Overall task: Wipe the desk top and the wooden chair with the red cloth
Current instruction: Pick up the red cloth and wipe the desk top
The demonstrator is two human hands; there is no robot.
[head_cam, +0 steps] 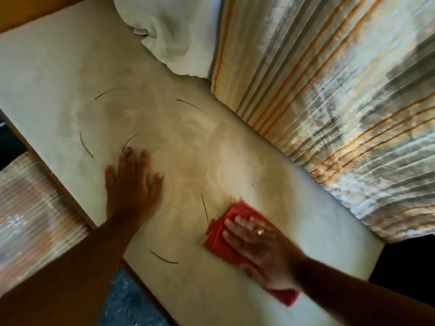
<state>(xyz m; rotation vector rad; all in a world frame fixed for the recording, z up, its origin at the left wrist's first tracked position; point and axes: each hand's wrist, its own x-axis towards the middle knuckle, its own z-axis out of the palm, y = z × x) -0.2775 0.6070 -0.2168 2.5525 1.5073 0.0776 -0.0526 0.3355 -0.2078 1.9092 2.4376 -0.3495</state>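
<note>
The pale desk top (70, 67) runs diagonally through the view and carries several thin dark curved marks. A folded red cloth (219, 234) lies flat on it at the lower right. My right hand (261, 245) presses down on the cloth with fingers spread; part of the cloth shows behind the wrist. My left hand (131, 184) rests flat on the bare desk top to the left, fingers apart, holding nothing. No wooden chair is in view.
A striped pleated curtain (329, 114) hangs along the desk's far edge on the right. A white bundled cloth (174, 36) lies on the desk at the top. A striped fabric surface (30, 212) sits beyond the left desk edge.
</note>
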